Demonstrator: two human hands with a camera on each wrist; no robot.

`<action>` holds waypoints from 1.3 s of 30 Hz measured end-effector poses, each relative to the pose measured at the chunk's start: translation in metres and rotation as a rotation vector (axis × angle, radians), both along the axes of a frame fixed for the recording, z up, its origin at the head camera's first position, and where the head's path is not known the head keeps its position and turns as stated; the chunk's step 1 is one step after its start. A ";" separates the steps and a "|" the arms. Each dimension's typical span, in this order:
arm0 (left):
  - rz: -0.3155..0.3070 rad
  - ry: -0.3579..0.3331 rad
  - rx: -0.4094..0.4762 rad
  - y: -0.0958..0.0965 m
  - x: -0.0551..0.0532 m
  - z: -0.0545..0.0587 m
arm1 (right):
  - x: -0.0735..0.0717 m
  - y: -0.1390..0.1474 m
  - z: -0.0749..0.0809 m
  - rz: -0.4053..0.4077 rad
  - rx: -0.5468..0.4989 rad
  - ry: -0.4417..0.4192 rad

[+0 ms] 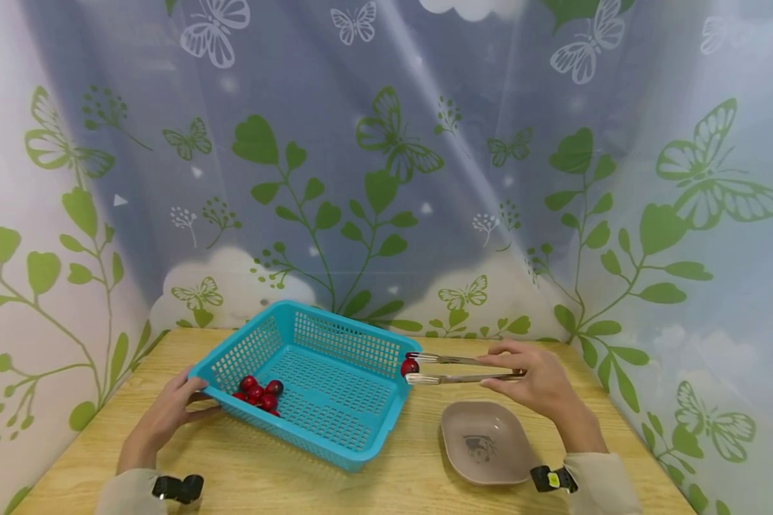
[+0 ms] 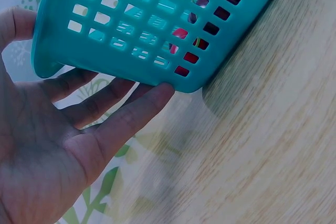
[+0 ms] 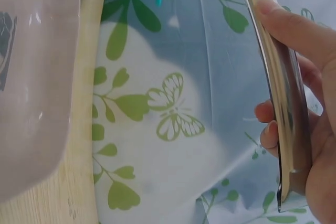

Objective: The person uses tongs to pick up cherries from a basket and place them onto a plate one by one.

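- Head view: the right hand [image 1: 541, 375] grasps metal tongs [image 1: 467, 378], whose tips pinch a cherry [image 1: 410, 368] at the right rim of the blue basket [image 1: 353, 458].
- The left hand [image 1: 167, 413] grips the basket's left end, thumb on the rim.
- Near it I see more cherries [image 1: 255, 393] clustered inside.
- Right of the basket, a beige bowl [image 1: 505, 458] sits on the wooden table [image 1: 264, 468].

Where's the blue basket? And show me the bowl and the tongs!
Blue basket [image 1: 325, 395]: head view, on its bare mesh bottom.
Bowl [image 1: 507, 438]: head view, on its inside, beside the picture.
Tongs [image 3: 292, 121]: right wrist view, on a metal arm.
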State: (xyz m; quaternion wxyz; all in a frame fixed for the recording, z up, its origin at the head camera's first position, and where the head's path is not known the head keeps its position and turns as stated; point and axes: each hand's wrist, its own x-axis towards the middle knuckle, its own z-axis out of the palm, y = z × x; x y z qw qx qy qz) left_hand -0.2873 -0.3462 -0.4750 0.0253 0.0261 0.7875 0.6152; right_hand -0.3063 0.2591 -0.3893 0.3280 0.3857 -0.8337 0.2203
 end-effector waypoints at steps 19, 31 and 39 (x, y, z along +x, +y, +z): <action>-0.002 0.001 -0.008 0.001 0.001 0.002 | 0.020 0.041 -0.001 -0.018 -0.035 -0.055; 0.002 -0.005 0.006 -0.001 0.001 0.000 | 0.027 0.058 -0.002 -0.140 0.028 -0.211; 0.004 -0.004 0.009 0.001 0.001 0.000 | 0.026 0.068 -0.007 -0.143 0.034 -0.344</action>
